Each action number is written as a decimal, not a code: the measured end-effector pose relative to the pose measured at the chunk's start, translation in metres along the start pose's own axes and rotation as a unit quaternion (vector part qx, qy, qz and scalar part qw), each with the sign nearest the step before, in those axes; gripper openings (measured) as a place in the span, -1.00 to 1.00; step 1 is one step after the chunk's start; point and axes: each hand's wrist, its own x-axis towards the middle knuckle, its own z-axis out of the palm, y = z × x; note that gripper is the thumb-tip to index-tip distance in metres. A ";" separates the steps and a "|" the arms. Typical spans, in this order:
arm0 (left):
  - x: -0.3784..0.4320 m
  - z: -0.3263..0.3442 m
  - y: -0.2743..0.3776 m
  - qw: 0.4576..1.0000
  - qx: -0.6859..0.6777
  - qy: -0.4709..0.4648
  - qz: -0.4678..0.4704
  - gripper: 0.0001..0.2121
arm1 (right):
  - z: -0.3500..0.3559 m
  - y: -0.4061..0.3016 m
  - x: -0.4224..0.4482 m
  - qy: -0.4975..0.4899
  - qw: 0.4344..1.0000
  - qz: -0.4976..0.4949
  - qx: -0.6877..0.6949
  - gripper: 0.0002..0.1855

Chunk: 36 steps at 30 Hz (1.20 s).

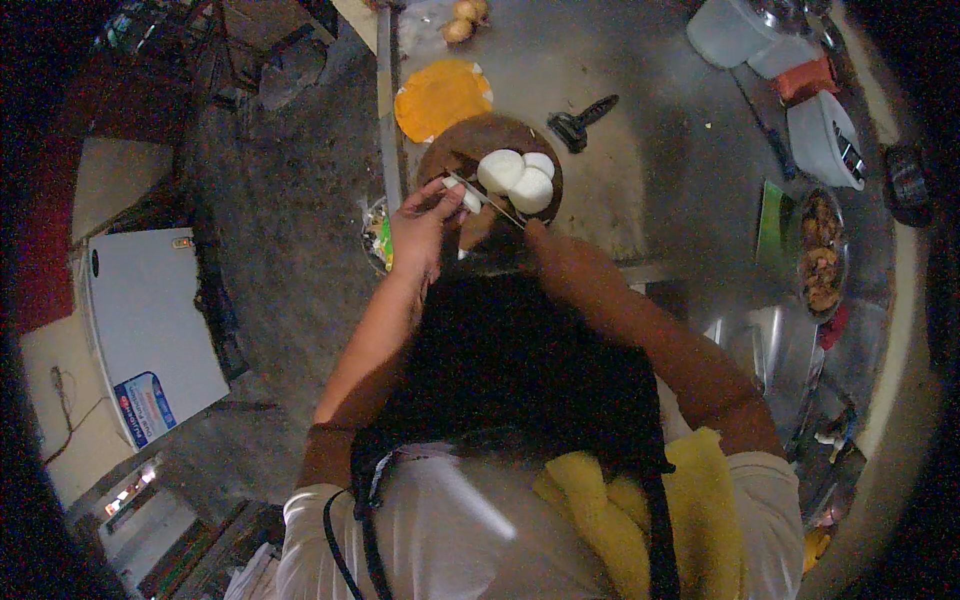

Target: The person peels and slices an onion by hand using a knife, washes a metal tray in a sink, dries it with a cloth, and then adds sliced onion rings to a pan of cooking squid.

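Note:
My left hand grips a white piece, perhaps of radish or onion, over the left part of a round brown cutting board. In my right hand is a knife, its thin blade slanting up and left beside the white piece. Several smooth, rounded white pieces rest together on the right side of the board. Beyond the board's upper left edge lies an orange cloth or sheet. A black peeler-like tool lies up and right of the board.
Onion-like bulbs lie at the counter's top left. A bin or bag of scraps is beside its left edge. Along the right stand plastic containers, a green board-like item, an oval tray of food and a metal sink.

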 end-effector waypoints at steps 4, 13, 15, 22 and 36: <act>-0.004 0.004 0.005 0.999 0.044 0.017 0.009 -0.70 | 0.006 0.000 0.022 0.022 0.999 -0.034 0.001 -0.78; -0.004 0.007 0.005 0.999 -0.026 0.023 -0.011 -0.67 | 0.016 0.010 0.036 -0.025 0.999 0.000 0.028 -0.76; -0.001 0.005 0.006 1.000 -0.008 0.021 -0.001 -0.68 | 0.023 0.024 0.034 -0.043 0.999 0.011 0.000 -0.76; -0.002 0.006 0.008 0.999 -0.009 0.032 -0.014 -0.67 | -0.009 -0.001 -0.003 -0.025 0.996 0.066 -0.054 -0.75; 0.001 0.003 -0.001 0.999 -0.022 0.005 0.024 -0.65 | -0.024 -0.011 -0.021 -0.028 0.995 0.050 -0.086 -0.80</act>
